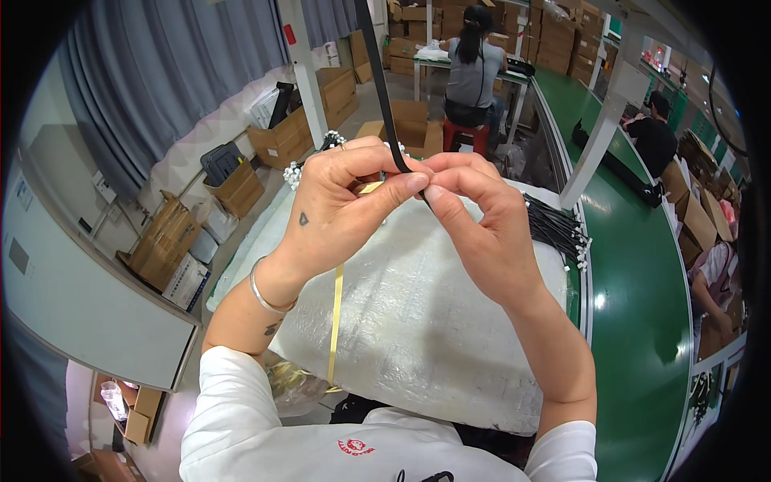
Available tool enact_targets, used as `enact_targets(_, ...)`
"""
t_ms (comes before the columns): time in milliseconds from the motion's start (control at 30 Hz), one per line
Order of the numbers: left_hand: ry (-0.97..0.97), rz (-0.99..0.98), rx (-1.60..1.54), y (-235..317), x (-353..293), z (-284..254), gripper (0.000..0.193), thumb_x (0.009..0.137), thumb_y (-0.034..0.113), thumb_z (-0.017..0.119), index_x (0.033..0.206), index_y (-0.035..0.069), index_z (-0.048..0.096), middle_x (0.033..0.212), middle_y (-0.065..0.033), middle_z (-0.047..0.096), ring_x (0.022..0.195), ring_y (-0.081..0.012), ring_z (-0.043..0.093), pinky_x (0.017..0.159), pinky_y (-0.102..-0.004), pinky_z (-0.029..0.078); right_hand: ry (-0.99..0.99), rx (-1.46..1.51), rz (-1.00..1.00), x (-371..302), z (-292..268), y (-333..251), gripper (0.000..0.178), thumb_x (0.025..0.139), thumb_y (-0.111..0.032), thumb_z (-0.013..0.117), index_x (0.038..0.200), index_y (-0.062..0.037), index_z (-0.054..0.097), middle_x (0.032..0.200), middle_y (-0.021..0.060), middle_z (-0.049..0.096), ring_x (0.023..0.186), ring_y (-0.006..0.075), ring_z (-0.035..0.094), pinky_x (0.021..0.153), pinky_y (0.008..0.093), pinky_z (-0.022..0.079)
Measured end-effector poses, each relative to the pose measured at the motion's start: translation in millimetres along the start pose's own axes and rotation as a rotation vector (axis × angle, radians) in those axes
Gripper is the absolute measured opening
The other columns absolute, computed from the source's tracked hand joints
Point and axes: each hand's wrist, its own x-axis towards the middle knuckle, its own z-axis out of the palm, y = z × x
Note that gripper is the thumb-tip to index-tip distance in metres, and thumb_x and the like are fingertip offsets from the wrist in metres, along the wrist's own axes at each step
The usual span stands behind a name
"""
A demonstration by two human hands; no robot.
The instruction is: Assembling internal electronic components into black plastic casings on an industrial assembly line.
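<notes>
A long black strip, looking like a flat cable or sleeve, runs down from the top of the view to my fingers. My left hand pinches it between thumb and fingers. My right hand closes on it just beside, the two thumb tips almost touching. A short dark end shows below the thumbs; the exact pinch point is hidden by fingers. Under my hands lies a white surface wrapped in clear film. A bundle of black cables with white connectors rests beyond my right wrist.
More white connectors lie at the far left edge of the surface, and a yellow strap crosses it. A green conveyor runs along the right. Cardboard boxes stand at left. A seated person works ahead.
</notes>
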Motion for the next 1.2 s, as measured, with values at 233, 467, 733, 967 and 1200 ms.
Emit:
enact_targets(233, 0.323, 0.08, 0.298, 13, -19, -19, 0.013, 0.083, 0.008, 0.073, 0.094, 0.002, 0.073, 0.078, 0.0003, 0.062, 0.054, -0.0071, 0.042, 0.049, -0.023, 0.034, 0.089, 0.354, 0.423, 4, -3, 38, 0.025, 0.096, -0.021, 0.057, 0.11, -0.0047, 0.069, 0.123, 0.0059, 0.06, 0.103, 0.0092, 0.056, 0.093, 0.0271, 0.04)
enact_targets(467, 0.701, 0.223, 0.889, -27, -56, -26, 0.05, 0.08, 0.023, 0.077, 0.124, 0.007, 0.06, 0.136, -0.0184, 0.048, 0.128, -0.0298, 0.041, 0.106, -0.0401, 0.033, 0.118, 0.461, 0.52, -24, -4, 42, 0.03, 0.098, -0.024, 0.053, 0.116, -0.0041, 0.067, 0.134, 0.0067, 0.056, 0.114, 0.0104, 0.054, 0.097, 0.0292, 0.039)
enact_targets(733, 0.186, -0.449, -0.47, -33, -54, 65, 0.018, 0.082, 0.019, 0.075, 0.096, 0.009, 0.071, 0.14, -0.0138, 0.047, 0.134, -0.0292, 0.036, 0.11, -0.0396, 0.027, 0.092, 0.508, 0.307, -44, -1, 24, 0.028, 0.096, -0.016, 0.052, 0.116, -0.0046, 0.068, 0.136, 0.0079, 0.055, 0.125, 0.018, 0.049, 0.104, 0.0335, 0.036)
enact_targets(967, 0.044, -0.252, -0.102, -30, -57, 62, 0.008, 0.081, 0.017, 0.075, 0.084, 0.012, 0.07, 0.139, -0.0105, 0.051, 0.134, -0.0312, 0.033, 0.112, -0.0425, 0.022, 0.358, -0.883, -0.225, -44, -31, 45, 0.022, 0.088, -0.006, 0.059, 0.108, -0.005, 0.07, 0.129, 0.0106, 0.058, 0.124, 0.0257, 0.049, 0.105, 0.0371, 0.035)
enact_targets(1200, -0.016, -0.099, 0.239, -28, -58, 60, 0.009, 0.077, 0.014, 0.077, 0.081, 0.012, 0.07, 0.138, -0.0101, 0.052, 0.135, -0.0359, 0.03, 0.111, -0.0446, 0.023, -0.018, -0.32, -0.104, -46, -30, 24, 0.017, 0.077, 0.001, 0.068, 0.094, -0.0029, 0.067, 0.116, 0.0094, 0.062, 0.118, 0.0332, 0.051, 0.098, 0.0419, 0.041)
